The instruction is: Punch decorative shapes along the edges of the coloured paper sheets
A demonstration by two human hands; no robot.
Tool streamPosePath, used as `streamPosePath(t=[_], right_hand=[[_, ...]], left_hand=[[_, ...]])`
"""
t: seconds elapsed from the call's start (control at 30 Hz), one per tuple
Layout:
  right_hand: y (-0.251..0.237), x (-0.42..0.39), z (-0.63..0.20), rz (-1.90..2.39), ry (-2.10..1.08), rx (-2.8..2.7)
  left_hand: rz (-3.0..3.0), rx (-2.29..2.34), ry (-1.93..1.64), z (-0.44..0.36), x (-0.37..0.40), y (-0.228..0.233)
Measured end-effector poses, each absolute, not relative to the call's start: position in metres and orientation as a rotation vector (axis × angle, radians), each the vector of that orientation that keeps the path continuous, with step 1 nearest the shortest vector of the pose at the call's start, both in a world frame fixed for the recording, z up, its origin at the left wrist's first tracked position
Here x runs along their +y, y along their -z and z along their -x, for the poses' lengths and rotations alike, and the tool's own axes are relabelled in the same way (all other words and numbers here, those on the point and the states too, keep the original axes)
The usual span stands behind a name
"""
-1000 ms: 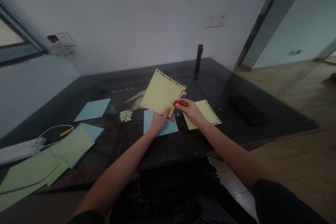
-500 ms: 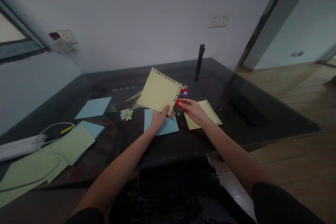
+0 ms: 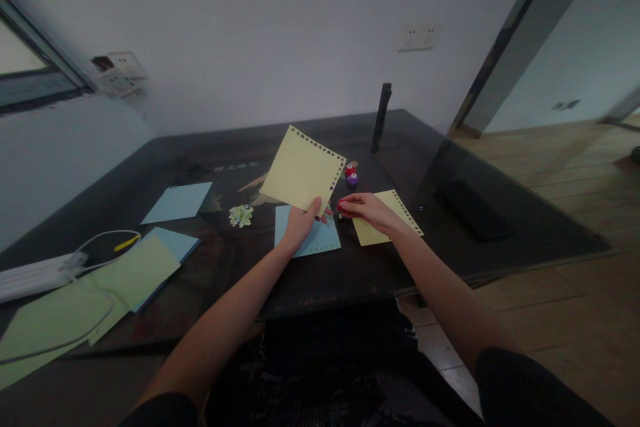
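Observation:
My left hand [image 3: 301, 223] pinches a yellow paper sheet [image 3: 303, 170] by its lower corner and holds it tilted above the table. Small dark holes run along the sheet's top and right edges. My right hand [image 3: 371, 210] is closed on a small red hole punch [image 3: 342, 207], just right of the sheet's lower corner and apart from it. Below the left hand lies a blue sheet [image 3: 320, 240] with holes along its near edge. Under the right hand rests another yellow sheet [image 3: 393, 203] with a punched edge. A purple punch [image 3: 352, 179] and a red one [image 3: 349, 169] stand behind.
A pile of small paper bits [image 3: 241, 215] lies left of the hands. Farther left are a blue sheet [image 3: 177, 202], green sheets [image 3: 135, 263], a white power strip [image 3: 35, 278] and cables. A black case [image 3: 473, 209] lies right; a black upright post [image 3: 381, 117] stands behind.
My right hand with the red hole punch has moved slightly down, away from the sheet's right edge. The sheet in my left hand has barely shifted.

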State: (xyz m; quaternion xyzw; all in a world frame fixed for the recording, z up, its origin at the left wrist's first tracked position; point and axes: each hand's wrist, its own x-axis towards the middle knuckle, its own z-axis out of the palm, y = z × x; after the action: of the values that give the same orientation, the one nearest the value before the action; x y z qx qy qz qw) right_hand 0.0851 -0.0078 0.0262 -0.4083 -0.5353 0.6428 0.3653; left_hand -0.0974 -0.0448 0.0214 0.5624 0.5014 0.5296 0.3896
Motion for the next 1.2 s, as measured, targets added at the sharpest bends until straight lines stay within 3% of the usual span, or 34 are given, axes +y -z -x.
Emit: streamPosePath(t=[1.2], right_hand=[[-0.031,-0.008,-0.086,0.97,-1.371,-1.332]], left_hand=[[-1.554,1.432,-1.307,0.114,-0.037,-0.025]])
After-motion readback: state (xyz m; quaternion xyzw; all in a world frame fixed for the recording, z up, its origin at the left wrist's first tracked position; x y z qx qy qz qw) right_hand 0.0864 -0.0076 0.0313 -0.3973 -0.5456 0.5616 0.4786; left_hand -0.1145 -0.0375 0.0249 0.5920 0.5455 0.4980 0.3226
